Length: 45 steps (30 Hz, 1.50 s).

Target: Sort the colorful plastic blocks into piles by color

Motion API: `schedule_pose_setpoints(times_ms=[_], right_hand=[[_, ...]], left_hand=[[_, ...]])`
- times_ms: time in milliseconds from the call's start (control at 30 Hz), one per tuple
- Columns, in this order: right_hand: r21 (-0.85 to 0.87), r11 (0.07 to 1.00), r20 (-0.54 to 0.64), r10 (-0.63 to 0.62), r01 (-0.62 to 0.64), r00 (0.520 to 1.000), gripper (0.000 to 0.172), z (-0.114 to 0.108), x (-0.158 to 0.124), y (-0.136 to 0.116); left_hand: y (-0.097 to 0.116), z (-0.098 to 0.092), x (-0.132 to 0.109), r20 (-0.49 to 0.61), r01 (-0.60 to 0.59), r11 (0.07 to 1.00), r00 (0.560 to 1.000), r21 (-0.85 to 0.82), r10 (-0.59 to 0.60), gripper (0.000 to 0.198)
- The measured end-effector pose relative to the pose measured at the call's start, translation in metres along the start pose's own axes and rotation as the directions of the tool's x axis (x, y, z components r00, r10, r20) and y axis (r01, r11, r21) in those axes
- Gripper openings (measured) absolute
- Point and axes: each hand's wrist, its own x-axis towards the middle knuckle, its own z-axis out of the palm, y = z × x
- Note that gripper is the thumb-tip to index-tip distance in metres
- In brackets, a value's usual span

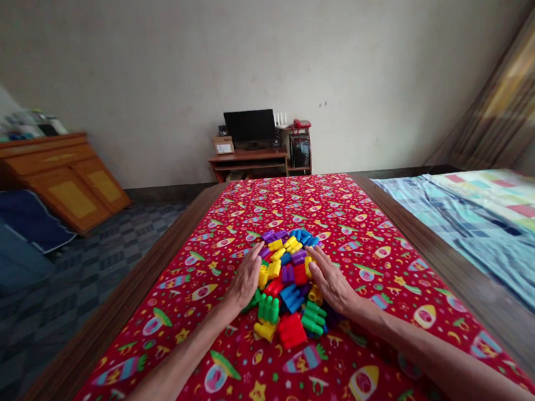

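A heap of plastic building blocks in several colours lies on a red patterned cloth (pixel 208 370). My left hand (pixel 246 278) rests along the heap's left side, fingers stretched forward, beside a yellow block (pixel 263 278). On the opposite side my right hand (pixel 330 277) is flat with fingers extended, against the blocks' right edge. Between the hands lie a purple block (pixel 288 275) and a blue block (pixel 291 298). Nearer me are a red block (pixel 292 330), a green block (pixel 268 309) and another green block (pixel 313 318). Neither hand grips a block.
The cloth covers a long table with dark wooden edges (pixel 159 255). Beyond it stands a desk (pixel 249 158) with a monitor (pixel 249 126) and a red telephone (pixel 302 123). A wooden cabinet (pixel 67 182) is at the left, and a bed (pixel 488 236) at the right.
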Motion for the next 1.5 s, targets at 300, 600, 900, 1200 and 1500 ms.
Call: schedule_pose_setpoints(times_ms=[300, 600, 900, 1200, 1500], right_hand=[[-0.002, 0.997, -0.084, 0.083, -0.083, 0.993, 0.067, -0.027, 0.082, 0.024], [0.358, 0.932, 0.196, -0.023, -0.05, 0.98, 0.063, -0.032, 0.078, 0.007], [0.236, 0.972, 0.292, -0.083, 0.012, 0.953, 0.056, -0.028, 0.08, 0.014], [0.227, 0.966, 0.098, 0.102, -0.122, 0.99, 0.044, -0.049, 0.082, 0.033], [0.106, 0.973, 0.389, -0.229, 0.203, 0.892, 0.03, -0.044, 0.071, 0.006]], left_hand=[[-0.02, -0.001, 0.092, 0.083, -0.059, 0.996, 0.995, 0.072, 0.053, 0.057], [-0.011, -0.012, 0.065, 0.193, -0.161, 0.987, 0.968, -0.026, 0.163, 0.048], [0.011, 0.005, 0.068, 0.271, -0.415, 0.905, 0.886, 0.096, 0.377, 0.035], [0.007, -0.024, 0.059, 0.215, -0.35, 0.93, 0.922, 0.107, 0.322, 0.038], [-0.057, -0.035, 0.046, 0.002, -0.117, 0.984, 0.993, 0.134, 0.118, 0.044]])
